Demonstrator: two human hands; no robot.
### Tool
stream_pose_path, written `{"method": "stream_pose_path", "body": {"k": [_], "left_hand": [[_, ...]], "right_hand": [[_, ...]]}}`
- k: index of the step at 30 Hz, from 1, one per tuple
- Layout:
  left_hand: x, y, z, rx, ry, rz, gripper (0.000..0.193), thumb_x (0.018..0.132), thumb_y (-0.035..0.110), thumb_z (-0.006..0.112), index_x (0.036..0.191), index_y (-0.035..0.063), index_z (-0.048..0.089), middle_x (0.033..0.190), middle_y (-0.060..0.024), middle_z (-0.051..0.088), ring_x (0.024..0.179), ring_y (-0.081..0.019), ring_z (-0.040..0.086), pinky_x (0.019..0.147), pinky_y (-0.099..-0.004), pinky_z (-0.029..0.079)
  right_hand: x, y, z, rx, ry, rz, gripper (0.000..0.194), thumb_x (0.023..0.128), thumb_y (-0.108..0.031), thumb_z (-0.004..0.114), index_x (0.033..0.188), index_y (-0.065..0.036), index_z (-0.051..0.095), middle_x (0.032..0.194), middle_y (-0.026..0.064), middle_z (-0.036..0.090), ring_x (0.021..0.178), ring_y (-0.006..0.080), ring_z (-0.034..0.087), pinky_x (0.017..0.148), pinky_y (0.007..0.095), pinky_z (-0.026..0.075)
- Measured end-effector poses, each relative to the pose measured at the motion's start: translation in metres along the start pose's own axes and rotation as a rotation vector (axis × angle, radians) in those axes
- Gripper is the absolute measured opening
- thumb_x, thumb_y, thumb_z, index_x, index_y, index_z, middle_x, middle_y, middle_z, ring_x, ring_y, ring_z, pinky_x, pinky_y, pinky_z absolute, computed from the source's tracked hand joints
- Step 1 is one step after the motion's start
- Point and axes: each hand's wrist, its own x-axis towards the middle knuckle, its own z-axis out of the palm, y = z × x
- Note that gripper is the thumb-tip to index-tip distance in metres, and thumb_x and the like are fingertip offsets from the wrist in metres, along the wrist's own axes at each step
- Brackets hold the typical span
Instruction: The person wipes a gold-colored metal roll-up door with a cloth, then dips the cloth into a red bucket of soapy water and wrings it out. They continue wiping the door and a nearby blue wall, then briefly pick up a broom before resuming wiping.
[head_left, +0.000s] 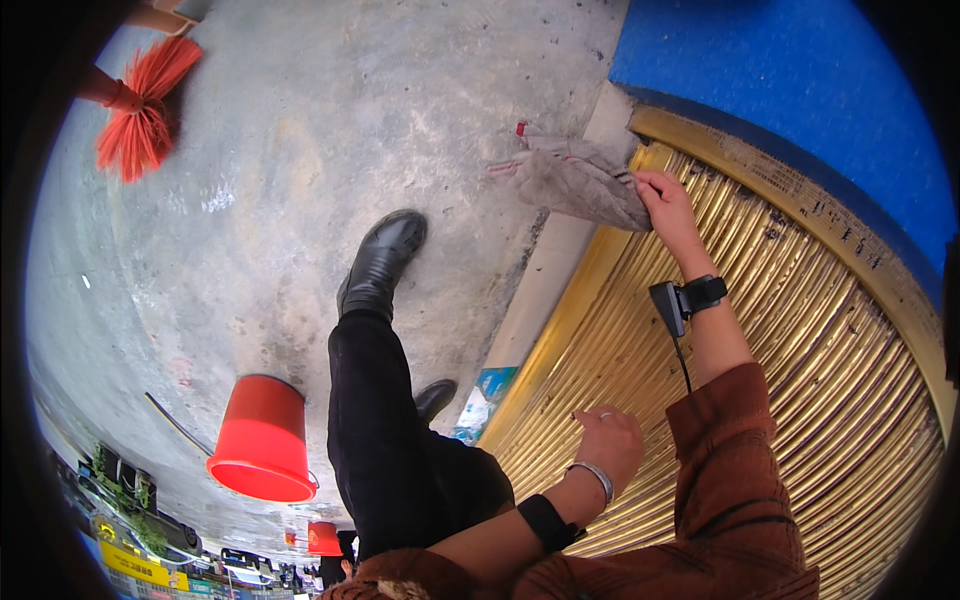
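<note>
A grey-brown cloth with striped edges (581, 184) hangs from my right hand (666, 204), which pinches its end between thumb and fingers. Behind that hand is a gold ribbed metal shutter or panel (795, 352); the cloth spreads across its lower frame (574, 304) and the concrete floor. My left hand (611, 450) is lower in the view, in front of the ribs, with its fingers curled and no object seen in it. It wears a ring and a silver bracelet. Whether it touches the ribs I cannot tell. Both wrists carry black straps, the right one with a small device and cable.
A red bucket (259, 442) stands on the concrete floor (300, 135) left of my legs. A red-bristled broom (146, 112) lies at the upper left, and a blue surface (772, 60) borders the gold frame. Farther off are another red bucket (323, 538), plants and vehicles.
</note>
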Motion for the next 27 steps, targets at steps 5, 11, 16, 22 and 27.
{"method": "stream_pose_path", "body": {"k": [5, 11, 16, 22, 27], "left_hand": [[0.001, 0.002, 0.0, 0.008, 0.004, 0.03, 0.027, 0.084, 0.016, 0.051, 0.103, -0.0018, 0.058, 0.105, -0.0285, 0.058, 0.096, -0.0393, 0.059, 0.08, -0.0542, 0.044], [0.002, 0.002, -0.006, -0.002, 0.01, 0.047, 0.026, 0.084, 0.015, 0.051, 0.102, -0.002, 0.059, 0.103, -0.0273, 0.058, 0.096, -0.0389, 0.059, 0.079, -0.0528, 0.044], [0.004, 0.001, -0.006, -0.078, 0.051, 0.014, 0.027, 0.084, 0.015, 0.05, 0.101, -0.0042, 0.058, 0.101, -0.0277, 0.058, 0.094, -0.0393, 0.059, 0.079, -0.0556, 0.044], [0.005, -0.001, 0.002, -0.105, 0.113, -0.031, 0.029, 0.084, 0.015, 0.049, 0.101, -0.0069, 0.057, 0.098, -0.0285, 0.058, 0.092, -0.0407, 0.059, 0.08, -0.0586, 0.044], [0.002, 0.0, 0.012, -0.129, 0.135, -0.093, 0.024, 0.084, 0.013, 0.049, 0.099, -0.0054, 0.054, 0.096, -0.0287, 0.057, 0.091, -0.0406, 0.059, 0.077, -0.0545, 0.045]], "right_hand": [[-0.011, 0.001, -0.011, -0.042, -0.219, 0.1, 0.033, 0.075, -0.004, 0.065, 0.108, -0.009, 0.064, 0.087, 0.0114, 0.053, 0.079, 0.0267, 0.056, 0.073, 0.0345, 0.045], [0.007, 0.001, -0.017, -0.955, -0.035, -0.01, 0.024, 0.08, -0.01, 0.057, 0.103, -0.005, 0.063, 0.088, 0.0202, 0.06, 0.074, 0.0346, 0.064, 0.063, 0.0439, 0.053], [0.048, 0.017, -0.006, -1.083, -0.286, 0.371, 0.041, 0.086, -0.015, 0.052, 0.123, 0.003, 0.051, 0.106, 0.0226, 0.064, 0.089, 0.0342, 0.066, 0.069, 0.0421, 0.055], [0.068, 0.045, 0.019, -1.005, -0.199, 0.515, 0.036, 0.086, -0.016, 0.052, 0.115, 0.002, 0.06, 0.107, 0.0191, 0.066, 0.095, 0.0331, 0.066, 0.075, 0.0401, 0.055], [0.076, 0.022, 0.026, -1.22, -0.335, 0.261, 0.021, 0.085, -0.012, 0.053, 0.09, -0.007, 0.073, 0.098, 0.0148, 0.069, 0.092, 0.0304, 0.067, 0.073, 0.0404, 0.055]]}}
